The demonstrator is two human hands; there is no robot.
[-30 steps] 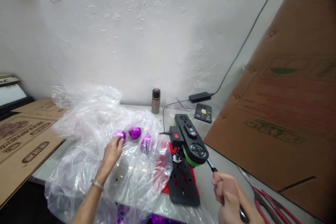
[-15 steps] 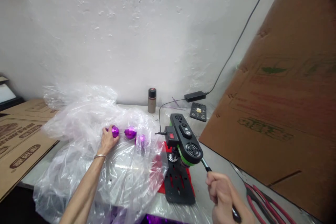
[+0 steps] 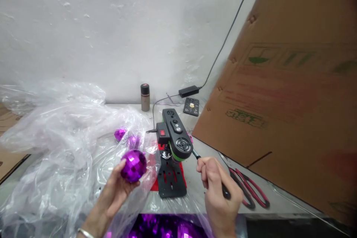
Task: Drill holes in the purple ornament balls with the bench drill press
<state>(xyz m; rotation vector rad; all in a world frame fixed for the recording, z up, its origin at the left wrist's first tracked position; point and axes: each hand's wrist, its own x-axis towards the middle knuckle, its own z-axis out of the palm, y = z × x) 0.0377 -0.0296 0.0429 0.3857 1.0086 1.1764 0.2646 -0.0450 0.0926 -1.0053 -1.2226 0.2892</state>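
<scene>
A shiny purple mirror ball (image 3: pixel 134 166) sits in my left hand (image 3: pixel 117 187), fingers closed around its left and lower side, raised over the clear plastic sheet. My right hand (image 3: pixel 221 193) is wrapped round the black-handled lever (image 3: pixel 225 190) of a black and green device (image 3: pixel 177 134) with round vents and a red switch. Under its head is a slotted black base plate (image 3: pixel 172 184) on a red sheet (image 3: pixel 154 185). Two more purple balls lie beyond my left hand: one ball (image 3: pixel 119 134) at the sheet, another ball (image 3: pixel 133 141) partly under the plastic.
Crumpled clear plastic (image 3: pixel 64 130) covers the table's left side. A small bottle (image 3: pixel 145 97), a black power adapter (image 3: pixel 189 91) and a dark patterned card (image 3: pixel 191 106) stand along the wall. Red-handled pliers (image 3: pixel 252 189) lie beside a large cardboard box (image 3: pixel 279 93). Purple balls (image 3: pixel 167 227) fill the space below the front edge.
My left hand has lifted a purple ball off the plastic and brought it nearer and to the right. My right hand still grips the lever. The view has shifted right.
</scene>
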